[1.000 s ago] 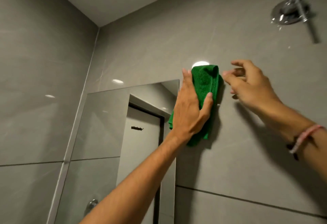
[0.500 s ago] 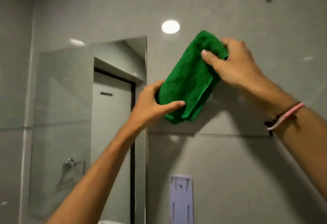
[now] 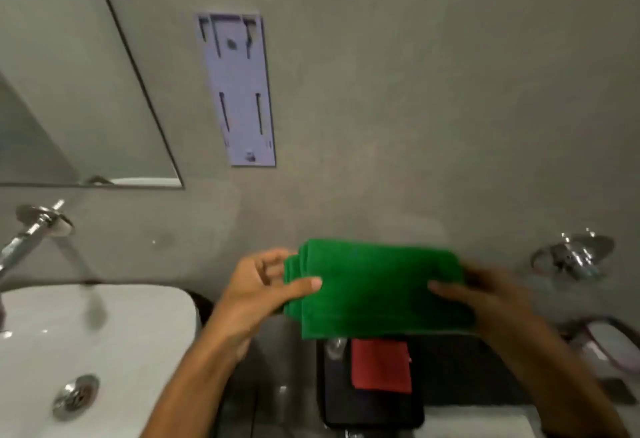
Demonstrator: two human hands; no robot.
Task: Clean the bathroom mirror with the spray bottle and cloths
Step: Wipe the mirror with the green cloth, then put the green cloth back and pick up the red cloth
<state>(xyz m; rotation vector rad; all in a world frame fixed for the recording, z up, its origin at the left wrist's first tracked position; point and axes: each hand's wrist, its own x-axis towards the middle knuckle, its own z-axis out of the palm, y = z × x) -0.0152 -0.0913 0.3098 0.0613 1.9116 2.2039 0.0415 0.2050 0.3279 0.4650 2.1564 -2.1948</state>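
A folded green cloth (image 3: 377,288) is held flat between both hands, in the air in front of the grey tiled wall. My left hand (image 3: 258,290) pinches its left edge with the thumb on top. My right hand (image 3: 485,294) grips its right edge and looks blurred. The mirror (image 3: 62,98) shows only as its lower right corner at the upper left. A red cloth (image 3: 381,366) lies folded on a black tray (image 3: 374,413) right below the green cloth. No spray bottle is in view.
A white basin (image 3: 114,333) with a metal drain sits at the lower left, under a chrome tap (image 3: 31,230). A pale bracket plate (image 3: 239,91) hangs on the wall. A chrome fitting (image 3: 575,257) and a pink-rimmed dish (image 3: 609,342) are at the right.
The view has swung down from the upper wall to the counter. Both hands brought the green cloth down off the wall, and it is now held flat and level between them.
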